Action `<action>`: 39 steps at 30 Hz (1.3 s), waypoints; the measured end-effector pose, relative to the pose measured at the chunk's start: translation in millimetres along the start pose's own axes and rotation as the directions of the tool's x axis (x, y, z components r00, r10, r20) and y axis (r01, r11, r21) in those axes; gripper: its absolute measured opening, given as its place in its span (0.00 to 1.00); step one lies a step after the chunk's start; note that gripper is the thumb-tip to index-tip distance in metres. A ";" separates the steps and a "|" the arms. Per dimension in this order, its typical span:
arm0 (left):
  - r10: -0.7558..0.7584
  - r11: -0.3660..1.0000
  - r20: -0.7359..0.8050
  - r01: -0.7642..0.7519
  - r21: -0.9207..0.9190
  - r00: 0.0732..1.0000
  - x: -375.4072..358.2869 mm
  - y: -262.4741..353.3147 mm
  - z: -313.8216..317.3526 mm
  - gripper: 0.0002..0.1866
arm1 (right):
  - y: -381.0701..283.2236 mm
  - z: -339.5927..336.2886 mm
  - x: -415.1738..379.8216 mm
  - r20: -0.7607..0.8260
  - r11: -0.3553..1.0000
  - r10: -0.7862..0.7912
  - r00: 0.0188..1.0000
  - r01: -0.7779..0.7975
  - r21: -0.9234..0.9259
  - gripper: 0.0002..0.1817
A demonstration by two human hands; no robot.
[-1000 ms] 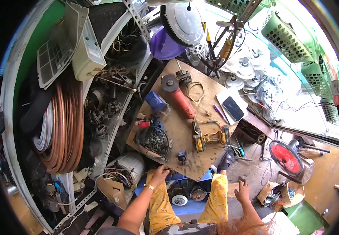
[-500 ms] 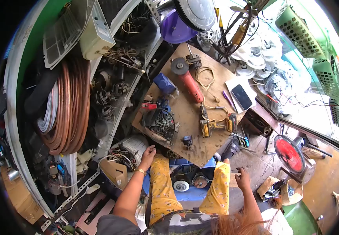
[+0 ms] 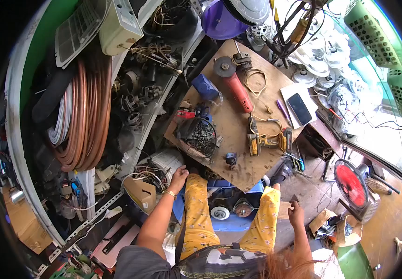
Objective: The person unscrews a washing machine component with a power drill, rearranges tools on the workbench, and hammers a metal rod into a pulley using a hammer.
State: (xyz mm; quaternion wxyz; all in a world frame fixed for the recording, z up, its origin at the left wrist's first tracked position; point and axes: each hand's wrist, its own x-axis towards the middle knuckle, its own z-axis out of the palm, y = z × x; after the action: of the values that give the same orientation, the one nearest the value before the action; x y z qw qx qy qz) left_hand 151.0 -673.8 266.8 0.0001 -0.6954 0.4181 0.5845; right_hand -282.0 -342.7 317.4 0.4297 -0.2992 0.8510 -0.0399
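Note:
My left hand (image 3: 179,179) is beside my left knee, its fingers loosely bent and nothing visible in them. Close behind it stands a pale rounded drum (image 3: 167,160). My right hand (image 3: 296,215) hangs past my right knee with its fingers partly apart, holding nothing I can see. In front of my knees is a wooden board (image 3: 252,169). On it lie a red angle grinder (image 3: 238,93), a yellow cordless drill (image 3: 255,145), a container of screws (image 3: 200,138), a small dark blue part (image 3: 231,159) and a phone (image 3: 299,109).
Between my legs sits a blue tray (image 3: 228,225) with motor parts. Coiled copper tubing (image 3: 89,121) hangs at the left by shelves of parts. A red fan (image 3: 352,183) stands right, near an open box of parts (image 3: 347,228). White plastic parts (image 3: 317,65) are piled at the back.
The camera view has turned, so the board and its tools appear further right and slightly higher. My right hand has shifted a little, with its fingers raised. The tools keep their places on the board.

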 end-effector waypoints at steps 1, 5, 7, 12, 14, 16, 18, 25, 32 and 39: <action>-0.034 0.999 0.011 0.034 -0.008 0.999 -4.0 3.5 1.8 0.23 | -8.5 -1.4 0.4 0.032 0.999 0.035 0.999 -0.036 0.016 0.19; -0.038 0.999 0.053 0.037 0.032 0.998 -17.0 -12.4 10.2 0.22 | -18.3 2.0 -2.3 0.037 1.000 0.004 0.999 -0.003 -0.028 0.18; 0.117 0.991 0.151 -0.124 0.040 0.982 -12.4 -34.9 10.4 0.20 | -21.6 -0.2 -2.4 0.057 0.998 0.012 0.998 -0.008 -0.068 0.17; -0.039 0.965 0.172 -0.008 0.263 0.984 -26.8 -7.1 14.9 0.19 | -22.1 -10.2 -10.4 0.049 0.997 0.029 0.998 -0.025 -0.071 0.17; 0.033 0.958 0.168 -0.079 0.276 0.985 -15.4 -21.2 8.9 0.22 | -27.8 -21.4 -14.4 0.050 0.995 0.048 0.998 -0.044 -0.085 0.17; 0.040 0.973 0.178 -0.079 0.216 0.983 -39.6 27.4 13.0 0.22 | -20.8 -19.0 -11.9 0.006 0.992 -0.012 1.000 0.013 -0.129 0.17; 0.174 0.974 0.186 -0.196 0.110 0.967 -25.8 11.2 13.1 0.14 | -7.0 -21.2 -24.8 -0.037 0.993 0.019 0.999 -0.023 -0.118 0.18; -0.037 0.990 0.206 0.008 0.143 0.978 -49.7 47.7 3.2 0.14 | -1.2 -53.7 -68.7 -0.245 0.998 0.053 0.968 -0.040 0.056 0.17; -0.109 0.919 0.239 0.006 0.394 0.965 -64.4 83.2 19.0 0.13 | 37.2 -49.3 -124.5 -0.419 0.966 0.242 0.875 -0.178 0.185 0.19; 0.262 0.815 0.372 -0.410 0.410 0.891 -33.9 147.2 87.9 0.11 | 141.6 -185.8 -117.3 -0.870 0.996 0.047 0.492 -0.089 0.004 0.28</action>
State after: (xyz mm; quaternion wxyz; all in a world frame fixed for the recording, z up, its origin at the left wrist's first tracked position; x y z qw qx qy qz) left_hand -5.0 -706.8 338.4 0.1303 -0.4910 0.6616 0.5516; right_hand -436.6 -198.3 470.9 -0.0614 -0.2137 0.9633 -0.1502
